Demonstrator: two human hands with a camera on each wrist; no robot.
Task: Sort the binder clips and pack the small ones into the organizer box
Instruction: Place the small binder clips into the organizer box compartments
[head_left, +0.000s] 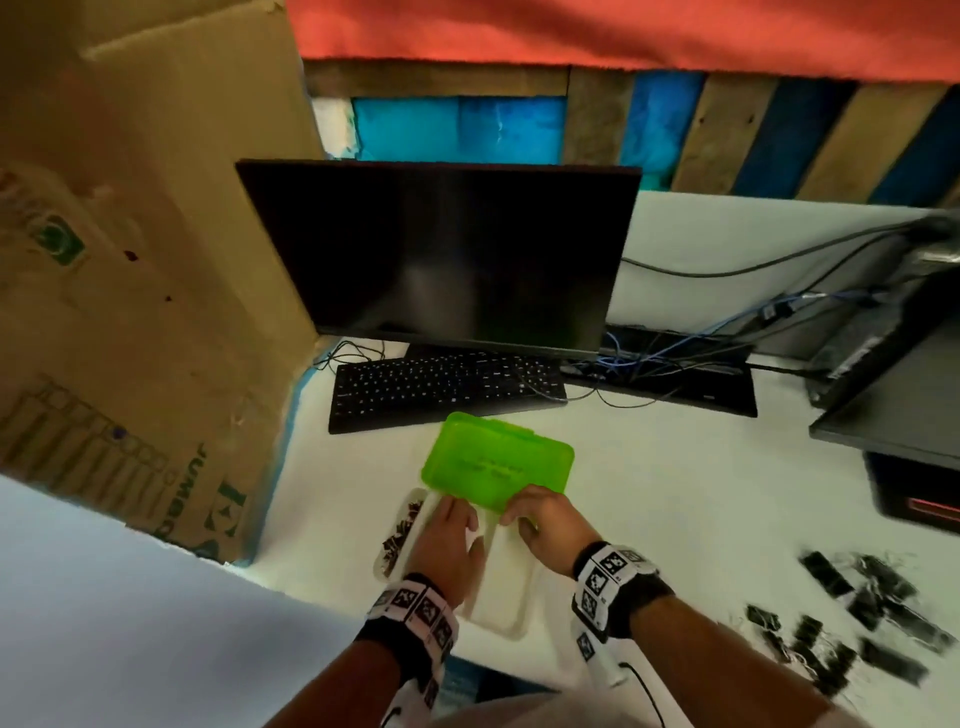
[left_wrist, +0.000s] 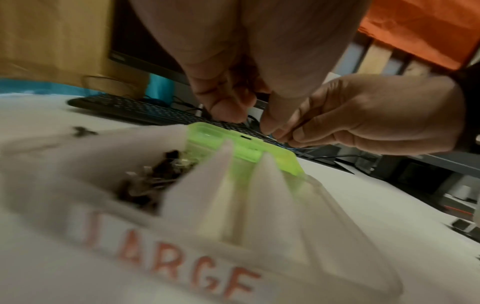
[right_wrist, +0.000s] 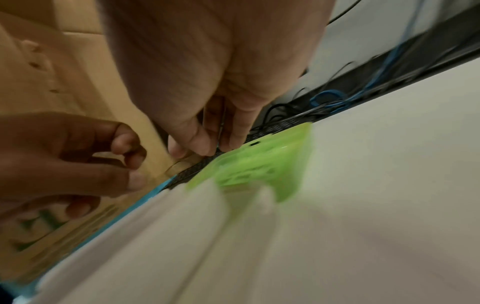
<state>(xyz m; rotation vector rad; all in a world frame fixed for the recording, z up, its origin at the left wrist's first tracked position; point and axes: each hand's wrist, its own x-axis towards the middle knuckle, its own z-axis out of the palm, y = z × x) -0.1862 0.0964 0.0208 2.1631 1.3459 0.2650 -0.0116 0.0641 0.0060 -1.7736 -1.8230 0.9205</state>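
Observation:
The organizer box is a pale tray with long compartments, and its front wall bears red letters reading LARGE. Its green lid stands open at the far end. Small black binder clips fill the left compartment. My left hand hovers over the box with loosely curled fingers and holds nothing. My right hand has its fingertips bunched at the lid's edge; blur hides any grip. Larger black clips lie scattered at the right.
A black keyboard and a dark monitor stand just behind the lid. A big cardboard box walls off the left. Tangled cables and black equipment sit at the back right of the white desk.

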